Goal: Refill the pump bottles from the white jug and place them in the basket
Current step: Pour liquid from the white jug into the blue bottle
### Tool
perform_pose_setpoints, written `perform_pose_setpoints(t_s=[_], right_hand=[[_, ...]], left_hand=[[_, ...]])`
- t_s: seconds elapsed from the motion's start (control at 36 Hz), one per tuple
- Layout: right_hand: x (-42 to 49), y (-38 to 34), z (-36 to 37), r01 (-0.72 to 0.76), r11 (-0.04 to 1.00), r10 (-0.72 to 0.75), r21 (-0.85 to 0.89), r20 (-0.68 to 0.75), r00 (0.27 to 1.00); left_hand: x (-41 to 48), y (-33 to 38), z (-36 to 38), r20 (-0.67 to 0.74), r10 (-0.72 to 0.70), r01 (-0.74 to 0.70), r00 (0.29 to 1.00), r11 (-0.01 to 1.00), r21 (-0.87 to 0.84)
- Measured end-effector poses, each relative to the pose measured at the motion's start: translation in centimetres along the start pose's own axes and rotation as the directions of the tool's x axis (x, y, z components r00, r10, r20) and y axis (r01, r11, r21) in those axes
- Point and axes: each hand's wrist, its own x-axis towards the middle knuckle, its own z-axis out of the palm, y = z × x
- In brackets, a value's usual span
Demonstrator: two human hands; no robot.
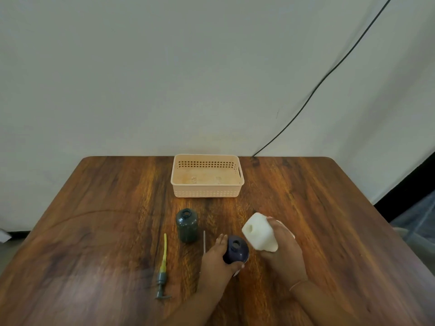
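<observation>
1. Right hand (281,249) is up off the dark wood-grain counter (98,208), its grip wrapped around the small white plastic jug (259,232); the jug is tilted, its open mouth facing left and down toward the bottle beside it.
2. Left hand (216,257) has its grip closed around the dark navy round pump bottle (236,249), fingers on its left side, thumb under its near side; the bottle stands near the middle of the counter's near half, neck open, no pump on it.
3. Jug and navy bottle are just beside each other; whether they touch, I cannot tell. No liquid stream shows.
4. Left of that and a little farther back, the dark green translucent pump bottle (186,225) stands upright on its own, also open at the neck, touched by no hand.
5. Left again, toward the near edge, a grey pump head with a yellowish dip tube (163,269) lies flat on the counter, tube pointing away toward the far edge.
6. A thin pale tube (204,241) lies between the green bottle and the left hand.
7. At the middle of the far edge sits the peach perforated plastic basket (207,192), holding no bottles.
8. A black cable (329,74) runs down the pale wall behind.
</observation>
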Motion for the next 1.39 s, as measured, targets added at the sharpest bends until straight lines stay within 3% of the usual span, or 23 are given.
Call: perform_pose_setpoints(t_s=[0.11,0.33,0.64,1.03,1.14,1.22,1.28,1.33,1.39], right_hand=[[0.7,0.3,0.6,-0.263,0.928,0.302,0.264,-0.121,0.945],[0.8,1.3,2.6,-0.438,0.763,0.543,0.475,-0.105,0.833],[0.6,1.9,3.8,-0.487,0.699,0.618,0.524,-0.099,0.780],[0.5,2.1,3.5,-0.515,0.667,0.621,0.538,-0.020,0.784],[-0.3,0.3,2.3,-0.562,0.641,0.673,0.523,-0.030,0.739],[-2.7,-2.3,1.4,-0.435,0.791,0.555,0.431,-0.204,0.807],[-4.4,-4.5,1.9,-0.182,0.915,0.309,0.361,-0.335,0.890],[-5.8,-5.6,2.9,0.061,0.990,-0.001,0.129,-0.423,0.906],[-7.5,-7.9,5.0,0.299,0.954,-0.287,0.026,-0.217,0.933]], left_hand=[[-0.1,0.1,-0.1,-0.002,0.006,-0.006,1.000,1.000,0.010],[-0.2,0.1,-0.1,-0.010,-0.005,0.005,1.000,1.000,-0.022],[-0.1,0.0,0.1,-0.026,0.009,-0.009,1.000,1.000,0.009],[0.0,-0.3,0.2,-0.008,-0.002,0.002,1.000,1.000,0.012],[0.1,-0.8,0.2,0.035,-0.003,0.002,0.999,1.000,0.016],[-0.2,-1.1,0.0,0.044,0.006,-0.003,0.999,0.997,-0.071],[-0.5,-1.4,-0.8,-0.005,0.010,-0.010,1.000,0.989,-0.148],[-1.0,-2.1,-1.7,-0.073,-0.038,0.017,0.997,0.966,-0.259],[-2.4,-4.3,-4.0,-0.162,-0.133,0.065,0.978,0.927,-0.369]])
